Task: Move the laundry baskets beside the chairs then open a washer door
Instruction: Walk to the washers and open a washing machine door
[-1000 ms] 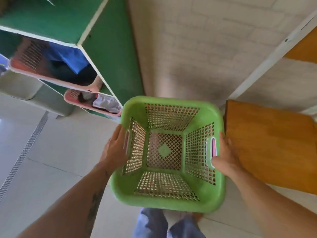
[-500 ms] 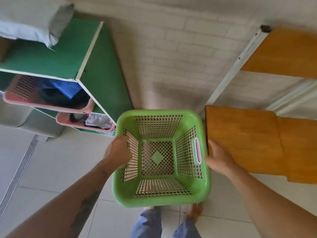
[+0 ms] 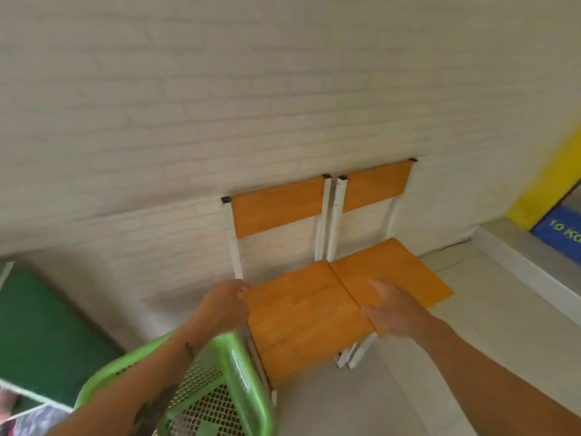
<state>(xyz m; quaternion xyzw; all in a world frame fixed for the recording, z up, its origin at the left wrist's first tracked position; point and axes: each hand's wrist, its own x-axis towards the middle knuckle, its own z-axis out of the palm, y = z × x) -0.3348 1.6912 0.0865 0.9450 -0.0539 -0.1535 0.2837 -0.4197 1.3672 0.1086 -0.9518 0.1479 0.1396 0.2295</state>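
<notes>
Head view, one green basket (image 3: 220,388), two chairs (image 3: 301,313), two empty hands (image 3: 224,306)

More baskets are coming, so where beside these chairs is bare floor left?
Bare floor lies right of the right chair, out to the raised ledge, and in front of both seats. Left of the left chair it is crowded: the green basket sits against it, with the green shelf beyond.

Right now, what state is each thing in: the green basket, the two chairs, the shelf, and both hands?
Green laundry basket: empty, on the floor beside the left chair, released.
Left chair: upright, seat bare, against the wall.
Right chair: upright, seat bare, touching the left chair.
Green shelf unit: standing left of the basket.
Left hand: empty, fingers curled.
Right hand: empty, open.
</notes>
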